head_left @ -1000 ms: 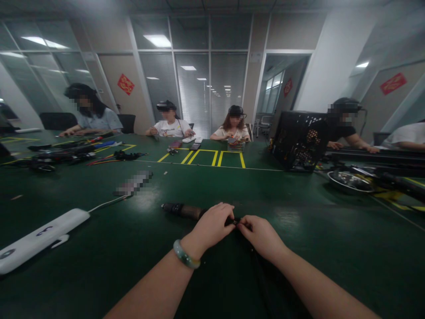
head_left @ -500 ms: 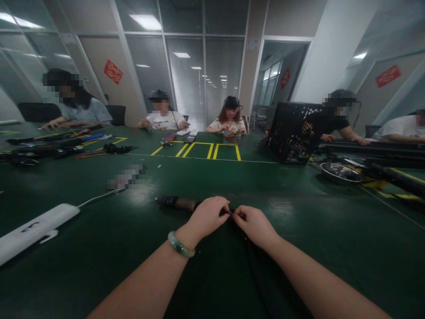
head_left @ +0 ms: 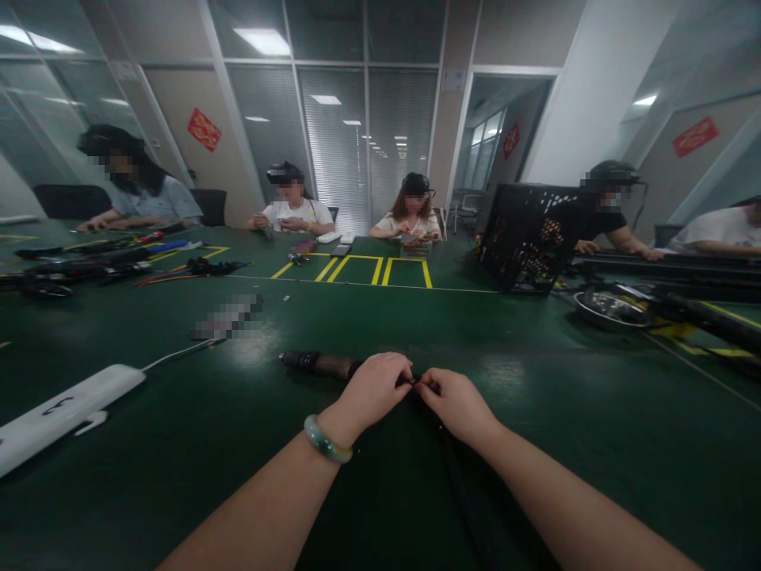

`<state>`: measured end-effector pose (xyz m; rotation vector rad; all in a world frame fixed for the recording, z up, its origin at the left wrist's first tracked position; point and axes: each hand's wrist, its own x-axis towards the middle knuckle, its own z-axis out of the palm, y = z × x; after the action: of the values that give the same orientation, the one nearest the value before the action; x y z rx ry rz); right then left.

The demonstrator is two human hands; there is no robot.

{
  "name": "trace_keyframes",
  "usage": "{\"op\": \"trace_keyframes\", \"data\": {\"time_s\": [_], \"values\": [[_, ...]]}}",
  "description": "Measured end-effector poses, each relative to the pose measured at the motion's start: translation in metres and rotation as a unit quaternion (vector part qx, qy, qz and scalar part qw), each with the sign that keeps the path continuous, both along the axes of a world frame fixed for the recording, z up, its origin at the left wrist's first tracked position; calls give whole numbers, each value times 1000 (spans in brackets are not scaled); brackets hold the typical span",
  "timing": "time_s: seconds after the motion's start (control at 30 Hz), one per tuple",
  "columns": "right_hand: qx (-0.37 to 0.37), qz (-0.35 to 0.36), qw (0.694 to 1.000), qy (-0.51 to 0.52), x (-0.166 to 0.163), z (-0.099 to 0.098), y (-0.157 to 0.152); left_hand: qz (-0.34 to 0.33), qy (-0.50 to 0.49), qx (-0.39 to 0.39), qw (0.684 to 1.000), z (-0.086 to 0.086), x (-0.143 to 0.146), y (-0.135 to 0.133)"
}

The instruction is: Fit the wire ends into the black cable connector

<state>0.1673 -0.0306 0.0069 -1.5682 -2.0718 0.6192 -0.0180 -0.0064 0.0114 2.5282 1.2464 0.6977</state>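
My left hand is curled over the near end of a dark cylindrical tool that lies flat on the green table, its far end pointing away to my left. The fingers are bent down and closed around the tool's end, thumb tucked toward the middle. My right hand meets it from the other side, fingertips pinched together on a small dark piece right where the tool ends; the two hands touch there, and I cannot make out just what the pinched piece is. From that spot a black cord runs back toward me between my forearms, lying on the tabletop. A pale green bangle sits on my left wrist. Well off to my left lies a white power strip with a thin white lead running toward the middle of the table. Across from me yellow tape lines mark boxes on the surface, and other people sit along the far edge, each busy with their own hands. To my right stands a black perforated case, with a round metal dish near it and long black bars beyond.
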Motion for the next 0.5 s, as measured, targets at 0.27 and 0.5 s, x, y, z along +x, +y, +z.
{"op": "trace_keyframes", "data": {"time_s": [0.27, 0.5], "values": [[33, 16, 999, -26, -1, 1, 1, 0, 10, 7, 1000, 1, 0, 1], [31, 19, 999, -31, -1, 1, 0, -11, 22, 4, 1000, 3, -1, 0]]}}
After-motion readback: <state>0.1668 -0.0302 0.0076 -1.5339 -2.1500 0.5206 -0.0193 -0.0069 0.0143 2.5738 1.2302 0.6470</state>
